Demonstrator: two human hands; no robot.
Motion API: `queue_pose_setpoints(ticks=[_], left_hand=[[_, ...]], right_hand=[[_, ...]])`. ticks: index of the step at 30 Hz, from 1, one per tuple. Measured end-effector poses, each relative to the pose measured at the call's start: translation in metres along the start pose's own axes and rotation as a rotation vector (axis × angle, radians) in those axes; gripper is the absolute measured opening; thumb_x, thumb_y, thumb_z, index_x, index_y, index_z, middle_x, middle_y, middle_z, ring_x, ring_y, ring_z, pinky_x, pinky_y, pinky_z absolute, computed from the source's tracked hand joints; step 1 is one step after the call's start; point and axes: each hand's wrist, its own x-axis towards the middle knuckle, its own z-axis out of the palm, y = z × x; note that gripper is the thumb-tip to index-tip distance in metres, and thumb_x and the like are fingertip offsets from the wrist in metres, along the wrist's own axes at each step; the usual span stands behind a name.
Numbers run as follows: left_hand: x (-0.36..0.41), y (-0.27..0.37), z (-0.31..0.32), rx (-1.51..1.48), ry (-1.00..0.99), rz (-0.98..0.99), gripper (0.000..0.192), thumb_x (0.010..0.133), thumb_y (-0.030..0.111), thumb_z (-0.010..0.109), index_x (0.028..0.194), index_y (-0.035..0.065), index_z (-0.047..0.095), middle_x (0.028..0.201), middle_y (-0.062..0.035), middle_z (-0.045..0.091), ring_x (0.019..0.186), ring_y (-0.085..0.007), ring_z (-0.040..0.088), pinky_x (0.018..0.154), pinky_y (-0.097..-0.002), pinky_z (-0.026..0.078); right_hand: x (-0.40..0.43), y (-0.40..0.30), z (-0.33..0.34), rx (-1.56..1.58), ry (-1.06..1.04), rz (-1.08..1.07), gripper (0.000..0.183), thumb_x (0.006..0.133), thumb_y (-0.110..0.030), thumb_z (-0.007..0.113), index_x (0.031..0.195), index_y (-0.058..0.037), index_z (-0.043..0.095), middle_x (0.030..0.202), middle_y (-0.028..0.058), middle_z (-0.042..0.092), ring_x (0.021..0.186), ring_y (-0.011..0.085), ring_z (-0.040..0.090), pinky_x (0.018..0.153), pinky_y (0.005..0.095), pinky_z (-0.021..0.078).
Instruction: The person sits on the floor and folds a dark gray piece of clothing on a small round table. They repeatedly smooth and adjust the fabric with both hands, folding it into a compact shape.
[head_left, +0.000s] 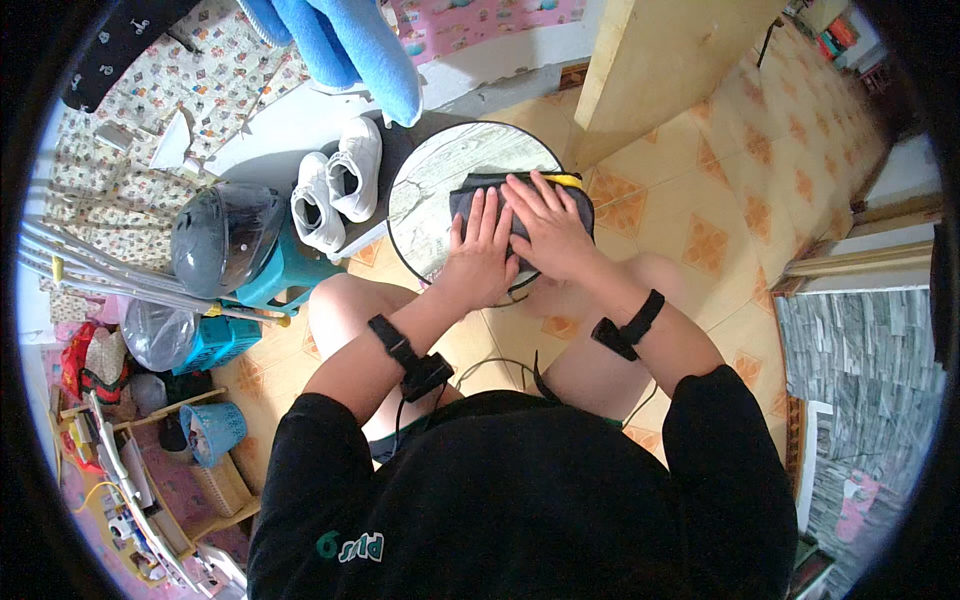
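A folded dark grey cloth (584, 216) with a yellow edge along its far side lies on a small round table (421, 199). The tabletop has a pale wood-grain pattern and a dark rim. My left hand (481, 259) rests flat on the near left part of the cloth, fingers slightly spread. On the right part lies my right hand (553, 229), palm down, its fingers reaching towards the yellow edge. Neither hand grasps the cloth, and its middle is mostly hidden beneath them. Black straps with small devices circle both forearms.
White sneakers (355, 172) stand left of the table, beside a dark helmet (225, 238) on a teal stool (281, 279). Metal crutches (142, 274) lean there. Blue fabric (375, 56) hangs above. A wooden door (637, 67) stands at the far right. Wires hang by my lap.
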Motion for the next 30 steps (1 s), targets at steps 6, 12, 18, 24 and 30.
queue_pose_setpoints(ticks=[6,12,18,24,30], left_hand=[[0.046,-0.018,0.002,-0.026,0.023,-0.027,0.077,0.084,0.035,0.054,0.146,-0.0009,0.025,0.154,-0.0239,0.015,0.144,-0.0384,0.009,0.109,-0.0621,0.02],[0.07,-0.047,-0.002,-0.043,0.008,-0.104,0.077,0.086,0.039,0.05,0.147,0.0,0.022,0.155,-0.0232,0.011,0.145,-0.0376,0.007,0.11,-0.0614,0.017],[0.069,-0.075,-0.013,-0.01,-0.069,-0.265,0.078,0.088,0.039,0.047,0.149,0.0013,0.017,0.156,-0.0231,0.006,0.146,-0.0356,0.003,0.112,-0.0588,0.012],[0.038,-0.097,-0.015,-0.043,0.053,-0.414,0.077,0.087,0.039,0.05,0.148,0.0007,0.021,0.154,-0.0256,0.011,0.145,-0.0388,0.007,0.111,-0.0589,0.017],[0.008,-0.105,-0.01,-0.154,0.192,-0.542,0.081,0.086,0.039,0.059,0.146,0.0003,0.022,0.148,-0.0273,0.023,0.138,-0.0414,0.023,0.108,-0.0559,0.025]], right_hand=[[0.039,0.028,-0.003,-0.091,-0.035,0.024,0.072,0.082,-0.029,0.057,0.147,-0.0147,0.03,0.155,0.0043,0.025,0.143,0.0291,0.019,0.112,0.0496,0.018],[0.087,0.034,0.0,-0.129,-0.132,0.031,0.07,0.085,-0.036,0.05,0.148,-0.0158,0.029,0.156,0.0036,0.022,0.144,0.0286,0.017,0.114,0.0505,0.0159],[0.136,0.019,0.009,-0.143,-0.213,-0.056,0.072,0.085,-0.037,0.05,0.149,-0.0146,0.026,0.157,0.0024,0.018,0.145,0.0283,0.013,0.115,0.0498,0.0133],[0.164,-0.015,0.026,-0.091,-0.212,-0.226,0.07,0.083,-0.032,0.053,0.148,-0.0157,0.03,0.155,0.0039,0.023,0.144,0.029,0.015,0.115,0.0511,0.0141],[0.185,-0.046,0.038,0.006,-0.145,-0.407,0.051,0.079,-0.031,0.058,0.127,-0.0138,0.054,0.132,0.0069,0.047,0.126,0.0294,0.037,0.106,0.0486,0.0245]])
